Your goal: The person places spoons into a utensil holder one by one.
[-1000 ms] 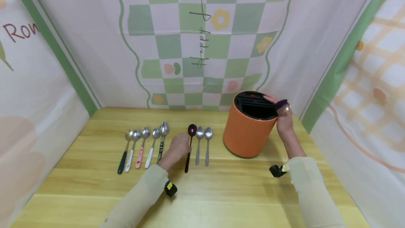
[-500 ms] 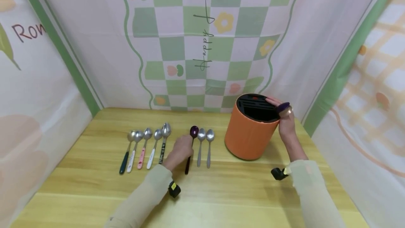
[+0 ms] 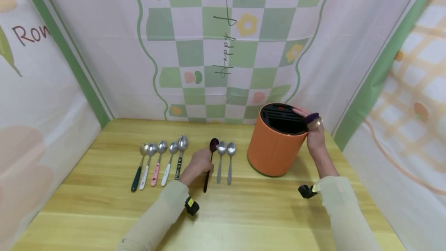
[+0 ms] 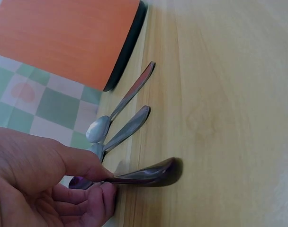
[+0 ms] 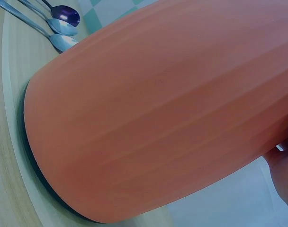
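A wooden table (image 3: 244, 220) fills the lower frame; the orange holder (image 3: 273, 150) stands right of centre. The right hand (image 3: 315, 138) lays straight fingers against its rim. The left hand (image 3: 198, 164) pinches the dark purple spoon (image 3: 214, 145) at mid-frame, between five spoons (image 3: 155, 173) on the left and two shorter silver spoons (image 3: 229, 169).

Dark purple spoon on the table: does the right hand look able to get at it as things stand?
Probably not: the right hand rests on the orange holder, which stands between it and the dark purple spoon, and the left hand is pinching that spoon.
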`<state>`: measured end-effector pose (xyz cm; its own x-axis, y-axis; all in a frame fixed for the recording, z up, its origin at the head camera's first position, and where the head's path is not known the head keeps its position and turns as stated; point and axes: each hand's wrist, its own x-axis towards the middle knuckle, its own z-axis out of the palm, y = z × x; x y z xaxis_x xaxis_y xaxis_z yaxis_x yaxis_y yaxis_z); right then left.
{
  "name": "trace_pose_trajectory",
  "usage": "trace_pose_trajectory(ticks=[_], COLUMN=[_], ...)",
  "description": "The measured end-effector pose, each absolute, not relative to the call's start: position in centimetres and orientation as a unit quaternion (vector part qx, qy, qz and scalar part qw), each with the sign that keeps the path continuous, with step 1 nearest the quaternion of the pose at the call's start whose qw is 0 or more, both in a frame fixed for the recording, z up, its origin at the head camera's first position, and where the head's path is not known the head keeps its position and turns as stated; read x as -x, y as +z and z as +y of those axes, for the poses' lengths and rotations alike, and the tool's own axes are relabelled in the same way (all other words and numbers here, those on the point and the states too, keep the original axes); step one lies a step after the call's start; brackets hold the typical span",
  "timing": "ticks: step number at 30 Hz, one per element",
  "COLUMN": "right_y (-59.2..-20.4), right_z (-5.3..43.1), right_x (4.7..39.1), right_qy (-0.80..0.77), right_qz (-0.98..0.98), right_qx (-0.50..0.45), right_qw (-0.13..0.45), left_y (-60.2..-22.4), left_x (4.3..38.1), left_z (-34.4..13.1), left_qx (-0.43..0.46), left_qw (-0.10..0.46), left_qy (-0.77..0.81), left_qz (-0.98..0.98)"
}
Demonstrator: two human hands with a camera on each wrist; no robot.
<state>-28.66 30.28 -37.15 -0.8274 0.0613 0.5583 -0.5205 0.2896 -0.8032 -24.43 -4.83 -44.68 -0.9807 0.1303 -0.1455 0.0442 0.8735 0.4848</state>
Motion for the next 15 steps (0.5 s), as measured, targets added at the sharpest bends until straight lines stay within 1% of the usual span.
trace_pose_trajectory(ticks=[15], right_y=[-37.27], right_z=[30.37], right_x=[28.79], right_qy=[0.574], right_qz=[-0.764], right_qx=[-0.147], right_qw=[0.255], left_y=[-44.87], left_x=[24.78], left_z=[-5.18], left_qx=[-0.025], left_qw=[0.102], left_qy=[0.271], left_qz=[0.957])
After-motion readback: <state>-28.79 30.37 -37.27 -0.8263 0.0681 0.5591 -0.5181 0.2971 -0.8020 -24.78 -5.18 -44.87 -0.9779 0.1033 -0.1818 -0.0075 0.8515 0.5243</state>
